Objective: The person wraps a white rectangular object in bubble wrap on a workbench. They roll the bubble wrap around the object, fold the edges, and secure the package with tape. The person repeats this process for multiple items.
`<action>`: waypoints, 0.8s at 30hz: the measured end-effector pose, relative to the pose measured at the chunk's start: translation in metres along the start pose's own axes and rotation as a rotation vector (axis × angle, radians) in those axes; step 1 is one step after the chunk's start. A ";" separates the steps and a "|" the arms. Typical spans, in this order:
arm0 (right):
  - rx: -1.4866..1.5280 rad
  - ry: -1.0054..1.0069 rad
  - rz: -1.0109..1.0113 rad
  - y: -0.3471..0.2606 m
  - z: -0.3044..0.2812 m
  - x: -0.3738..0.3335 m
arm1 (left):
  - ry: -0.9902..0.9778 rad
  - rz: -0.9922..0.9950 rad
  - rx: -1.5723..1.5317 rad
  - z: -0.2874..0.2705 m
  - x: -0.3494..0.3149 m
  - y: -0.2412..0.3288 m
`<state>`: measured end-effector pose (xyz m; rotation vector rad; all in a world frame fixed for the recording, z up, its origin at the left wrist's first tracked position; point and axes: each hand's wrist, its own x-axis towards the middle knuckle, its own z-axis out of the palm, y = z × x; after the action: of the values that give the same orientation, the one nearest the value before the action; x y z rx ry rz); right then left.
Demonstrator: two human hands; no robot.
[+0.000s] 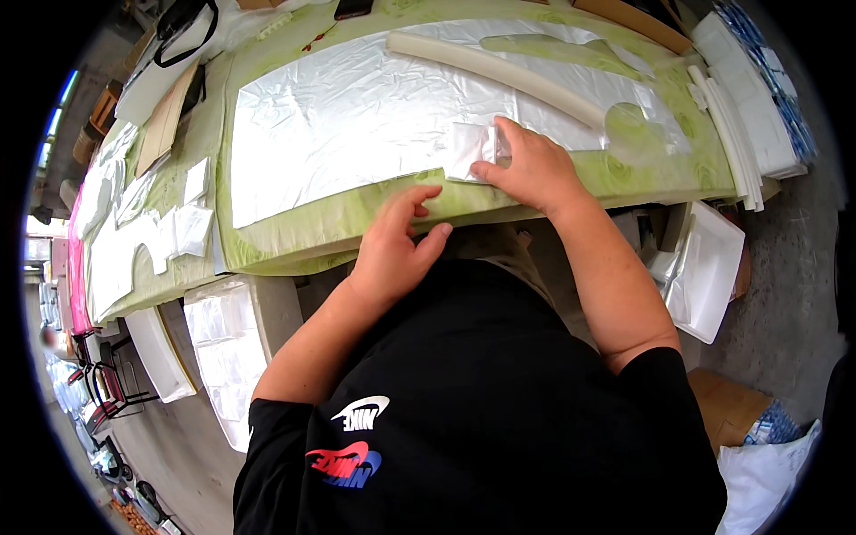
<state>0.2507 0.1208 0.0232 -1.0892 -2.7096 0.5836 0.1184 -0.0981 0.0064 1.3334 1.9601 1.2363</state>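
A small folded packet of thin white plastic lies near the front edge of the table. My right hand grips its right side, thumb toward the near corner and fingers along the far side. My left hand hovers at the table's edge, left of the packet. Its fingers are partly bent, with the thumb apart from them, and it holds nothing. Under and behind the packet spreads a large silvery-white plastic sheet. A long pale tube or roll rests across the sheet's far right part.
Green patterned cloth covers the table. At left are more white folded plastic pieces and a cardboard sheet. White bins stand below at left, another white bin below at right. White rolls line the right end.
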 end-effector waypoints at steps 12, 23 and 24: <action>0.014 0.054 -0.074 0.004 0.005 -0.010 | -0.023 -0.072 0.165 0.020 0.078 0.011; 0.255 0.294 -0.249 0.022 0.026 -0.018 | 0.010 0.083 0.218 0.032 0.085 0.000; 0.261 0.304 -0.256 0.021 0.026 -0.018 | 0.067 0.148 0.180 0.035 0.085 -0.004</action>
<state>0.2697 0.1145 -0.0093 -0.6895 -2.3769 0.6461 0.1071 -0.0074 -0.0054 1.5699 2.0926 1.2085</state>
